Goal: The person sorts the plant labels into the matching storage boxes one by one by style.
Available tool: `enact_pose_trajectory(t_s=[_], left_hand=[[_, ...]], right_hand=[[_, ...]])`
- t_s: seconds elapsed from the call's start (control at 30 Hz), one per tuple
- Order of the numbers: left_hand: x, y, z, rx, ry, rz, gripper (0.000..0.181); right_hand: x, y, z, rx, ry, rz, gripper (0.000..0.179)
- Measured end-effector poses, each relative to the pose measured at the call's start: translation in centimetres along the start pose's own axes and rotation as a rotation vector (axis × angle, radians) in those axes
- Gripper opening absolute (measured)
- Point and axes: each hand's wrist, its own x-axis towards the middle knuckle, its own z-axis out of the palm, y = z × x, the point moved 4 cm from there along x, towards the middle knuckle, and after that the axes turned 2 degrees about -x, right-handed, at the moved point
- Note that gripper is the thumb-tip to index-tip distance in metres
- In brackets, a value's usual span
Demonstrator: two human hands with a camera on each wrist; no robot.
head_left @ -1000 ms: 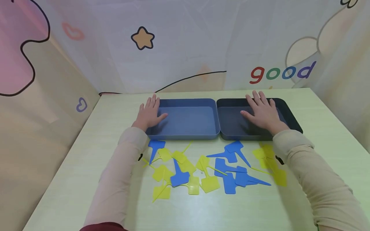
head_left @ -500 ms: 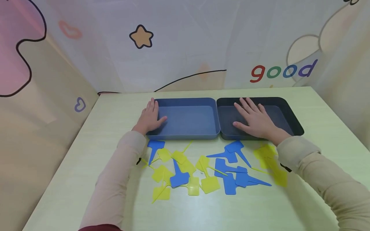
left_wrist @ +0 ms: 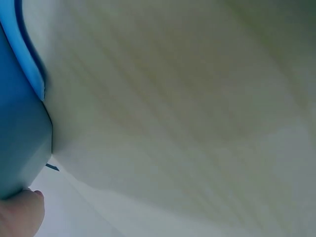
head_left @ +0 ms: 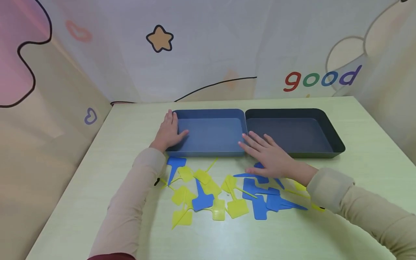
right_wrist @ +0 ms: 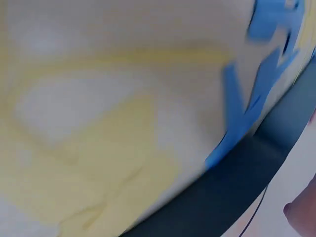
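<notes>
My left hand [head_left: 169, 131] rests along the left end of a blue-grey tray [head_left: 211, 134], fingers extended and thumb over its inside. Its fingertip [left_wrist: 22, 212] shows beside the tray wall in the left wrist view. With fingers spread, my right hand [head_left: 271, 157] is over the front left corner of a dark tray [head_left: 292, 135], nothing in its grasp. Blue T-shaped plant labels [head_left: 203, 200] and yellow plant labels [head_left: 238, 208] lie scattered in front of both trays. The right hand and forearm hide some of them.
The two trays stand side by side, their short ends meeting, on a pale wood-grain table [head_left: 97, 187]. Behind the table hangs a printed curtain [head_left: 208, 47] with a star and the word "good". Several labels overlap one another.
My right hand has moved left and toward me, from over the dark tray's middle to its front left corner. The left hand has stayed at the blue-grey tray, its fingers settling lower.
</notes>
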Motion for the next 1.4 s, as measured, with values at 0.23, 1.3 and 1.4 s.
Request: enact_pose_trajectory(t_s=[0.23, 1.3, 1.4], left_hand=[[-0.2, 0.2, -0.1, 0.03, -0.008, 0.004, 0.087], [0.1, 0.2, 0.2, 0.081, -0.019, -0.003, 0.089], [0.1, 0.2, 0.1, 0.085, -0.021, -0.002, 0.09]], right_hand=[[-0.1, -4.5, 0.7, 0.056, -0.05, -0.182, 0.084], [-0.1, -9.3, 1.7, 0.23, -0.3, -0.259, 0.031], [0.0, -9.5, 1.5, 0.218, -0.277, -0.258, 0.029]])
